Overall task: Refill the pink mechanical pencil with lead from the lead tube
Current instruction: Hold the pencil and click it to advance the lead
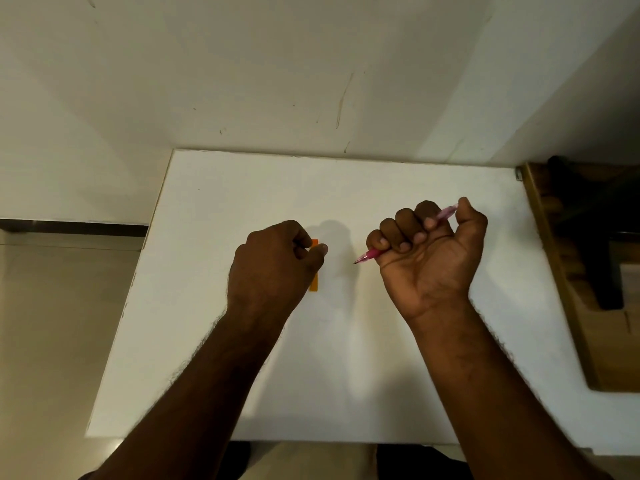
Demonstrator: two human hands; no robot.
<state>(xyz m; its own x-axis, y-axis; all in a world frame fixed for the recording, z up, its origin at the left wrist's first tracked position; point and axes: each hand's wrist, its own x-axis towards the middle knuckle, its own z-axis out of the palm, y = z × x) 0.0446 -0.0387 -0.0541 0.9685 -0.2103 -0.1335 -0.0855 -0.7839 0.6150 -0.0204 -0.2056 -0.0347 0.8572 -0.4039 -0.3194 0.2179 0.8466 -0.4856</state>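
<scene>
My right hand (427, 251) is closed in a fist around the pink mechanical pencil (367, 255). The pencil's tip sticks out at the lower left of the fist and its back end shows near the thumb. My left hand (273, 265) sits over the orange lead tube (314, 284), with thumb and fingers pinched at the tube's upper end. The tube lies on the white table (346, 358), and most of it is hidden by my hand. The two hands are apart, with a gap of bare table between them.
The white table meets a white wall (277, 81) at its far edge. A wooden piece of furniture (568, 289) stands close to the table's right side. Tiled floor (52, 323) lies beyond the left edge.
</scene>
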